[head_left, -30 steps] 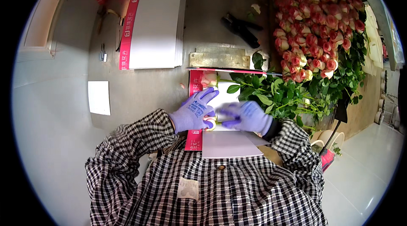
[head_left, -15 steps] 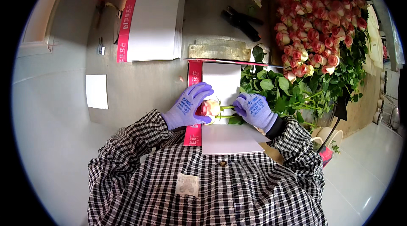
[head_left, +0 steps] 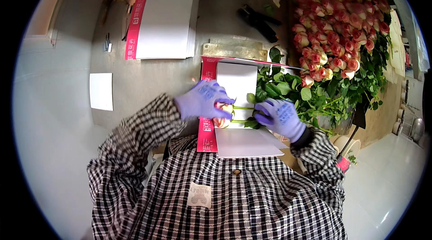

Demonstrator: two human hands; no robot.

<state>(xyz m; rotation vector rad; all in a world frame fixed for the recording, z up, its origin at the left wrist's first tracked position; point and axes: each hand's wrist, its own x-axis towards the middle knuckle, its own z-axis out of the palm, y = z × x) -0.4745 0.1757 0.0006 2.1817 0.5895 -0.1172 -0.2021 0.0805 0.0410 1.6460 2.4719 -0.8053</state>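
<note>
My left hand [head_left: 204, 100], in a purple glove, curls its fingers and thumb round a pink-and-cream rose bloom [head_left: 223, 113] and hides part of it. The bloom lies on a white wrapping sheet [head_left: 236, 76] with a red printed border. Green stems [head_left: 244, 108] run from the blooms towards my right hand [head_left: 280, 117], also gloved. Its bent thumb and fingers close on the stems beside some leaves; the exact contact is partly hidden. A folded white flap [head_left: 247, 143] of the wrapping lies nearest my body.
A metal bracket [head_left: 236, 51] stands behind the wrapping. Beyond it lies a black hand tool [head_left: 258, 22]. A stack of white sheets [head_left: 166, 19] is at the far left, a small white card [head_left: 101, 91] nearer. Many pink roses [head_left: 337, 33] are piled at the right.
My left hand has tilted and its fingers now reach further over the bloom. The right hand has shifted slightly right along the stems. The whole view has shifted a little.
</note>
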